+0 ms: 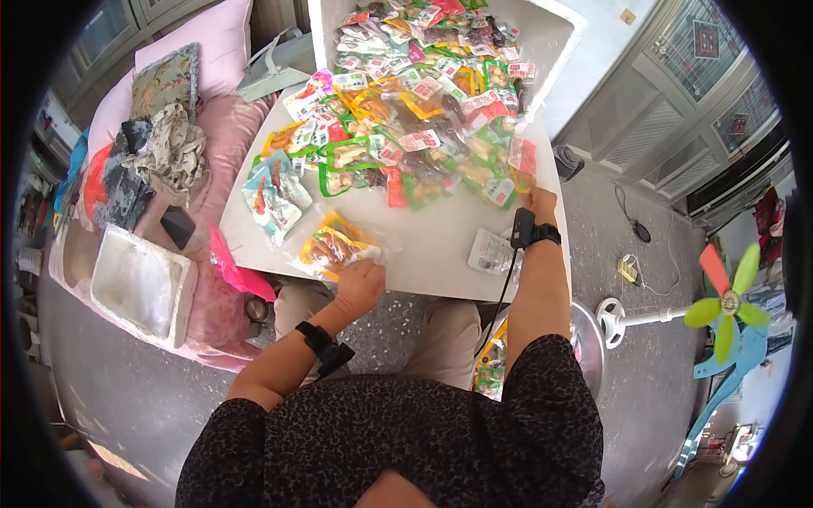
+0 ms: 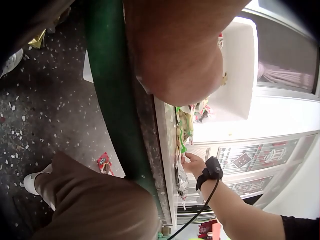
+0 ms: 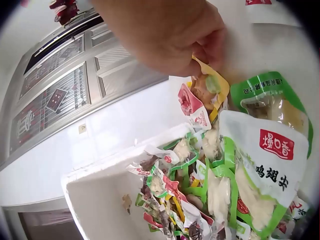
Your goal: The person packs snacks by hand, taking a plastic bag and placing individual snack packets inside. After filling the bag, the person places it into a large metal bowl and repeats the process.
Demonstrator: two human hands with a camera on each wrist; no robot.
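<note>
At the table's front edge my left hand (image 1: 361, 286) grips the near corner of a clear plastic bag (image 1: 377, 239) that has a yellow-edged snack packet (image 1: 332, 241) in it. Over at the table's right side my right hand (image 1: 540, 203) pinches the end of a yellow packet (image 3: 205, 92) with a red and white label. Right beside that packet lie green-edged packets (image 3: 250, 195), one with a white label. In the left wrist view the left hand (image 2: 175, 65) looms close to the camera, its fingers hidden.
A white foam box (image 1: 555, 76) lies tipped at the table's far end, with a large heap of packets (image 1: 423, 93) spilling from it. White-blue packets (image 1: 275, 199) lie at left, a white packet (image 1: 493, 252) near the front edge. A metal basin (image 1: 590, 339) stands below right.
</note>
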